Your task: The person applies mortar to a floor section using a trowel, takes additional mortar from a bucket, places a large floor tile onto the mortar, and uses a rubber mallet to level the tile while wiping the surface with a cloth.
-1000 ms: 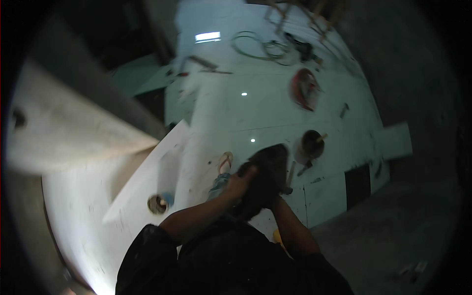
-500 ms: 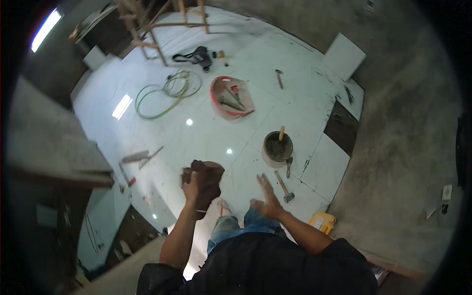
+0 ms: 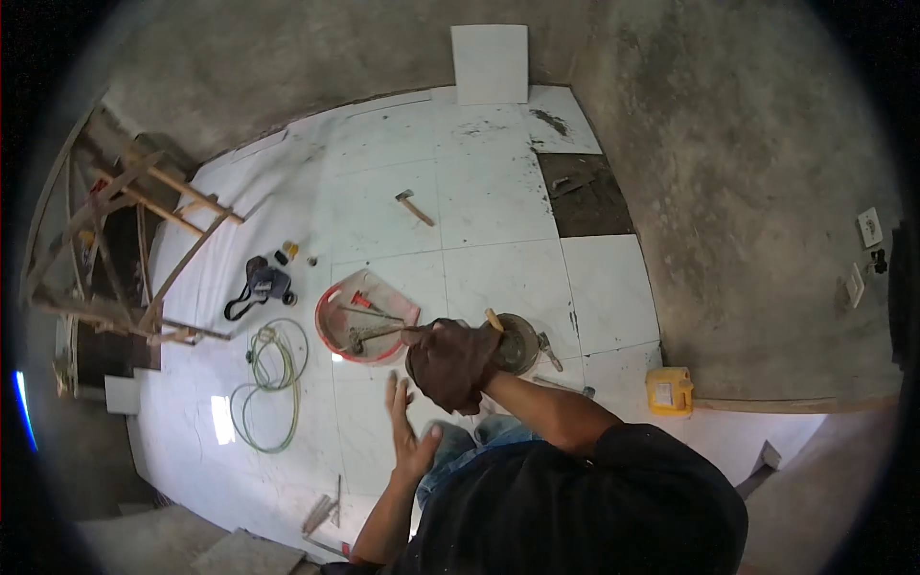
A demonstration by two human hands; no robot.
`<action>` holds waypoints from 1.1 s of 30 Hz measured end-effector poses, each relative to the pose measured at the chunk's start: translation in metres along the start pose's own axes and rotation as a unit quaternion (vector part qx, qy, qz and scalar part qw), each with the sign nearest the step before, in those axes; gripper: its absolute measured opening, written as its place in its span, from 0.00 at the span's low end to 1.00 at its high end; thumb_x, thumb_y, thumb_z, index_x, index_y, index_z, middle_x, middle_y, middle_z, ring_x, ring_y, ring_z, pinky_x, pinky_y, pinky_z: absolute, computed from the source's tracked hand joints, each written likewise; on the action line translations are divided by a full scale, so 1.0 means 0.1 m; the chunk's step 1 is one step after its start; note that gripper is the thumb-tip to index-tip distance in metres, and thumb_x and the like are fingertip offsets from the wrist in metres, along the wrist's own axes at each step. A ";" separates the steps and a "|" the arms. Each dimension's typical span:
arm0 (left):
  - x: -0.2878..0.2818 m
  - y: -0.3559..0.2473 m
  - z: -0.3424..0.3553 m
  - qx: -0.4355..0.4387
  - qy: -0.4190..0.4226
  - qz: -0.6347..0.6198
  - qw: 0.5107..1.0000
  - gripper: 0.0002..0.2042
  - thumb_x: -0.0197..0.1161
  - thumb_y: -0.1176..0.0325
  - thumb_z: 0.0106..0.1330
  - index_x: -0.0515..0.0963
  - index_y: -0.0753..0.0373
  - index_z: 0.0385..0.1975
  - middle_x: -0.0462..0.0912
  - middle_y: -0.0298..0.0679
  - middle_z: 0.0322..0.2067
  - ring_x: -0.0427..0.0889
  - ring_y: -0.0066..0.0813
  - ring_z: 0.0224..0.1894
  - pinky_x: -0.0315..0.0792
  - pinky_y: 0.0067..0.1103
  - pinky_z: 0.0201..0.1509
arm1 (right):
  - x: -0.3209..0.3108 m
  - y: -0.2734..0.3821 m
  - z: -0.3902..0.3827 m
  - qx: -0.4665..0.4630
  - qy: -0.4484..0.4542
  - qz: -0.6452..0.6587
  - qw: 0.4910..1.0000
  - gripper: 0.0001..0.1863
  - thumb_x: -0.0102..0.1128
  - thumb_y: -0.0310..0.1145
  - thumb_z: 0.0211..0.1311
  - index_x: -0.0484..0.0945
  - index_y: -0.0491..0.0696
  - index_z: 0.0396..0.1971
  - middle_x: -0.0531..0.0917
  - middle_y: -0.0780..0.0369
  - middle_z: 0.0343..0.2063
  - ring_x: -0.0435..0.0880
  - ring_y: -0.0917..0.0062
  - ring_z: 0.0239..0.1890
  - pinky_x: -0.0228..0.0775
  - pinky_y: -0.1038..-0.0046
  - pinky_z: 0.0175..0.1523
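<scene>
A crumpled brown cloth [image 3: 452,369] hangs at the end of my right forearm. My right hand [image 3: 487,379] grips it, its fingers mostly hidden by the folds. To the left and nearer my body, my left hand [image 3: 412,443] is held up empty, fingers stretched and apart. Partly behind the cloth stands a dark bucket [image 3: 530,353] with grey mix inside and a wooden handle [image 3: 494,320] sticking up. Just beyond the cloth to the left, a red-rimmed container [image 3: 326,335] holds several hand tools.
White tiles [image 3: 383,211] cover the floor, with a bare dark gap [image 3: 586,196] by the right wall. A hammer [image 3: 415,208], a grey bag [image 3: 264,285], a coiled green hose [image 3: 266,388] and a yellow case [image 3: 669,391] lie around. Wooden scaffolding [image 3: 144,240] stands at left.
The brown cloth has passed from my left hand to my right. My left hand is now free. The view has turned rightward, and the room's things appear farther left.
</scene>
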State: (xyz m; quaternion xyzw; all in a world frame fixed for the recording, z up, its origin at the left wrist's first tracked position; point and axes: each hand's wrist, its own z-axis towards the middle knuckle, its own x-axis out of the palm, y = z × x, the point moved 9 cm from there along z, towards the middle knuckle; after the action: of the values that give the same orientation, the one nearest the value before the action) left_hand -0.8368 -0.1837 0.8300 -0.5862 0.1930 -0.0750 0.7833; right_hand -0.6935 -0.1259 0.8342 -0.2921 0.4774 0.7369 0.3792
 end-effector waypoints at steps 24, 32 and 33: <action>2.62 2.92 4.43 -0.373 0.363 -0.186 0.834 0.09 0.51 0.68 0.61 0.68 0.62 0.39 0.73 0.35 0.37 0.72 0.26 0.38 0.70 0.25 0.44 | 0.55 -4.43 -0.36 0.578 -0.558 0.491 0.337 0.25 0.47 0.48 0.64 0.62 0.47 0.54 0.67 0.58 0.53 0.67 0.66 0.55 0.63 0.62 0.55; 4.60 3.54 4.45 -0.272 0.628 0.186 0.705 0.17 0.49 0.71 0.61 0.68 0.66 0.49 0.74 0.45 0.45 0.74 0.36 0.47 0.69 0.27 0.49 | 0.79 -5.87 -0.21 0.484 -0.513 0.626 0.334 0.33 0.58 0.51 0.57 0.64 0.43 0.54 0.72 0.58 0.46 0.71 0.71 0.47 0.62 0.70 0.54; 4.80 3.65 4.48 -0.277 0.640 0.190 0.691 0.19 0.49 0.70 0.62 0.66 0.67 0.52 0.73 0.48 0.47 0.71 0.38 0.51 0.67 0.27 0.53 | 0.83 -6.01 -0.34 0.511 -0.545 0.585 0.317 0.34 0.60 0.52 0.55 0.64 0.43 0.54 0.72 0.58 0.46 0.71 0.70 0.47 0.62 0.69 0.54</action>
State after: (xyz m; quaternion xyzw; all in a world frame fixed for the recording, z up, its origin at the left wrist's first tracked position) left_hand -0.2631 0.1595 0.4879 -0.5378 0.7666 -0.2249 0.2695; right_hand -0.2323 0.0201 0.4663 0.7817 0.4922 0.3700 0.0987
